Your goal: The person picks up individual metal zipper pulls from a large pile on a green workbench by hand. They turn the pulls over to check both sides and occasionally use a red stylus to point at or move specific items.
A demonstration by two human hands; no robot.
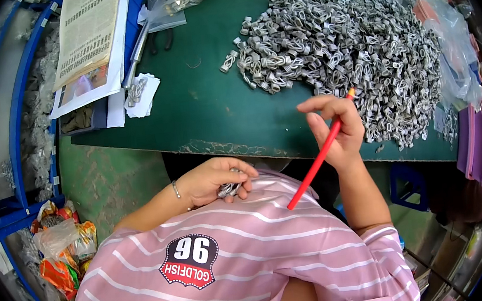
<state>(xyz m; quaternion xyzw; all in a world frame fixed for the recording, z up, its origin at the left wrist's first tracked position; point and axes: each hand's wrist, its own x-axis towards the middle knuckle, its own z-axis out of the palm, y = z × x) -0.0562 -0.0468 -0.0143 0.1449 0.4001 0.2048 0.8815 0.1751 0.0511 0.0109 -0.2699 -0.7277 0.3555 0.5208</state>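
My left hand (220,180), a metal bangle at its wrist, is curled round a few small grey metal fittings (229,189) close to my striped shirt, short of the table's front edge. Fingers hide part of them. My right hand (339,129) is raised over that edge and grips a slim red pencil-like stick (315,167). Its yellowish tip points up towards the heap, and its other end slants down over my shirt. The thumb and forefinger are apart with nothing visible between them. Beyond lies a large heap of looped grey metal fittings (335,43) on the green table (201,106).
At the table's left lie printed sheets (88,34), a long metal tool (137,51), dark-handled pliers (162,42) and white paper (143,94) with fittings on it. Plastic bags (456,57) border the heap's right side. A blue-framed rack (19,99) stands left; a blue stool (407,188) is under the table.
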